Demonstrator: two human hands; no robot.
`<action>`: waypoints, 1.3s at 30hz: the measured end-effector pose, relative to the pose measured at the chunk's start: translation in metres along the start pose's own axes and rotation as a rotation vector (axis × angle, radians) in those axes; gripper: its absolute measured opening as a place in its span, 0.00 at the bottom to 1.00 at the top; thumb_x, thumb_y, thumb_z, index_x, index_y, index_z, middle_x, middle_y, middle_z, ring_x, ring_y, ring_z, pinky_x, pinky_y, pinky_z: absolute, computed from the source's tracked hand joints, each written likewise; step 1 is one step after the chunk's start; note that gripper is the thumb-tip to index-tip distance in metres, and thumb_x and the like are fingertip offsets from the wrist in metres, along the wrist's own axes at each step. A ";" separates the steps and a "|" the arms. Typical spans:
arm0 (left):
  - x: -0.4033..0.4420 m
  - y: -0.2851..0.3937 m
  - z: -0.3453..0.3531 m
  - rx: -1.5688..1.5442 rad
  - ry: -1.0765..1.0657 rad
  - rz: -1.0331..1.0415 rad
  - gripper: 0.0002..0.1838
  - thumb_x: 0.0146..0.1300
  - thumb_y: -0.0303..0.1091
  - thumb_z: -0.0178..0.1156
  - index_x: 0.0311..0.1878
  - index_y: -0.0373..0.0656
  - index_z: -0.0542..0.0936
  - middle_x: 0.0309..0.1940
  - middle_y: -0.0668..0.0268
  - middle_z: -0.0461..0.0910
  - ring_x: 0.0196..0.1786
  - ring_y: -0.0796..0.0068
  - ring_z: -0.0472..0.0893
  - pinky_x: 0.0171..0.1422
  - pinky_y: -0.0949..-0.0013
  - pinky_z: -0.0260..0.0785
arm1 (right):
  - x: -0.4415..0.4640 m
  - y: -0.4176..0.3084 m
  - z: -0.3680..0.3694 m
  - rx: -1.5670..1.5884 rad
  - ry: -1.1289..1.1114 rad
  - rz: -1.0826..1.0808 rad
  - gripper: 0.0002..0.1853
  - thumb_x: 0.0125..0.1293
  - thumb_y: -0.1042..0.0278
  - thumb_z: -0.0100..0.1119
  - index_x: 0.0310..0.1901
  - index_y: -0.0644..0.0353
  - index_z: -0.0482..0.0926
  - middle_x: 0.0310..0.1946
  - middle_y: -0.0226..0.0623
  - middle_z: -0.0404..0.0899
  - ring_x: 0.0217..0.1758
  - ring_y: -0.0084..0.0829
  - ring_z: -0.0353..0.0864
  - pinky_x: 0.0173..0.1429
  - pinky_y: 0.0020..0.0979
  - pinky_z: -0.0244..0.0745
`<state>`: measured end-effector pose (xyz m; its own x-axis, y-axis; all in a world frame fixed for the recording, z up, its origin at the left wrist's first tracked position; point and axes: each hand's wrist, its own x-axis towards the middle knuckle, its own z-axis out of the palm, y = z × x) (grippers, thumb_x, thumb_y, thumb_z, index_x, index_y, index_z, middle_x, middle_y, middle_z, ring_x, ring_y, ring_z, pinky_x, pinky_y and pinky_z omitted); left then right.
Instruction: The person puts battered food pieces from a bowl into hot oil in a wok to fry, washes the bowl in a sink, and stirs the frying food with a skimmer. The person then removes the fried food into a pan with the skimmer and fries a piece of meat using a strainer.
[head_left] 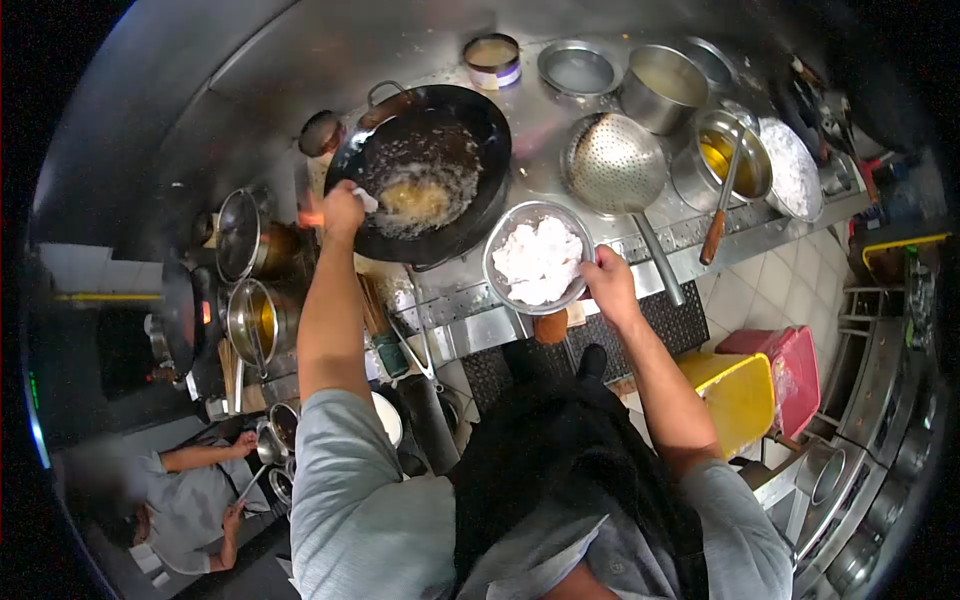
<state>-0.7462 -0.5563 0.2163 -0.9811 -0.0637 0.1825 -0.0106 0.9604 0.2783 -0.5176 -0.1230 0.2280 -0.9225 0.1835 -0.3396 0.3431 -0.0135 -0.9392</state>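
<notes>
My left hand [343, 212] is over the near-left side of a black wok [480, 115], its fingers closed on a white-coated piece of food [367, 201]. Oil [415, 200] bubbles in the wok around a pale golden patch. With my right hand [610, 287] I grip the rim of a round metal bowl [495, 279]. In it lie several white-coated pieces [542, 262], which look floured. The bowl is at the counter's front edge, right of the wok.
A perforated strainer [615, 163] rests right of the wok. Beyond it stand a pot [665, 82], an oil pot with a ladle [738, 180] and a tray of white powder [795, 170]. Yellow [735, 395] and pink [790, 360] bins stand lower right. Another person [190, 500] works at lower left.
</notes>
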 end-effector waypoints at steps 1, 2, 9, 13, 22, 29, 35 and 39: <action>0.001 0.003 0.005 0.065 0.110 -0.034 0.13 0.53 0.32 0.59 0.43 0.41 0.81 0.36 0.53 0.83 0.43 0.50 0.81 0.50 0.56 0.71 | -0.001 0.001 -0.003 0.006 0.007 -0.006 0.07 0.59 0.72 0.54 0.28 0.67 0.70 0.21 0.34 0.72 0.22 0.24 0.77 0.22 0.29 0.78; -0.015 0.050 -0.035 0.087 0.144 -0.164 0.13 0.56 0.32 0.58 0.44 0.42 0.82 0.39 0.54 0.82 0.42 0.52 0.81 0.51 0.56 0.71 | -0.004 -0.002 -0.004 0.031 0.018 -0.011 0.08 0.59 0.72 0.54 0.26 0.66 0.68 0.21 0.34 0.72 0.22 0.25 0.76 0.21 0.29 0.78; -0.125 0.220 -0.115 -0.440 -0.052 0.411 0.09 0.57 0.30 0.60 0.41 0.40 0.81 0.41 0.54 0.81 0.43 0.53 0.81 0.49 0.61 0.73 | -0.002 -0.008 -0.014 -0.070 0.007 -0.020 0.10 0.58 0.73 0.53 0.24 0.65 0.65 0.20 0.38 0.72 0.20 0.27 0.77 0.21 0.31 0.78; -0.164 0.269 -0.087 -0.292 -0.311 0.718 0.12 0.54 0.28 0.58 0.43 0.42 0.80 0.46 0.56 0.80 0.44 0.54 0.81 0.47 0.58 0.74 | 0.004 -0.003 -0.020 -0.275 -0.023 -0.135 0.10 0.57 0.73 0.54 0.24 0.61 0.64 0.20 0.33 0.69 0.23 0.23 0.75 0.21 0.29 0.78; -0.175 0.261 -0.072 -0.100 -0.393 0.711 0.13 0.53 0.27 0.58 0.43 0.44 0.79 0.43 0.58 0.76 0.45 0.55 0.79 0.50 0.56 0.72 | -0.009 -0.017 -0.028 -0.101 -0.103 -0.040 0.09 0.57 0.72 0.54 0.24 0.61 0.65 0.20 0.32 0.69 0.22 0.22 0.74 0.20 0.29 0.78; -0.156 0.239 -0.094 -0.090 -0.454 0.645 0.12 0.52 0.27 0.60 0.42 0.42 0.79 0.41 0.57 0.78 0.46 0.55 0.79 0.50 0.57 0.72 | -0.003 -0.016 -0.011 -0.049 -0.125 -0.014 0.09 0.59 0.72 0.54 0.25 0.61 0.66 0.20 0.30 0.70 0.22 0.21 0.74 0.21 0.28 0.79; -0.103 0.215 -0.127 -0.287 -0.274 0.486 0.10 0.52 0.25 0.60 0.39 0.40 0.80 0.37 0.53 0.80 0.43 0.52 0.80 0.50 0.59 0.72 | 0.011 -0.005 -0.010 -0.039 -0.085 -0.028 0.08 0.59 0.73 0.53 0.25 0.61 0.67 0.20 0.30 0.70 0.22 0.21 0.74 0.22 0.28 0.79; -0.049 0.187 -0.071 -0.202 -0.264 0.517 0.09 0.52 0.25 0.59 0.37 0.38 0.80 0.36 0.52 0.81 0.43 0.51 0.80 0.49 0.57 0.72 | 0.017 0.003 -0.017 -0.053 -0.003 -0.041 0.11 0.59 0.71 0.54 0.24 0.64 0.65 0.19 0.38 0.71 0.21 0.28 0.77 0.19 0.31 0.78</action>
<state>-0.6867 -0.3925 0.3270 -0.8642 0.4910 0.1095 0.4912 0.7767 0.3943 -0.5292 -0.1034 0.2207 -0.9366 0.1796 -0.3009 0.3135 0.0457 -0.9485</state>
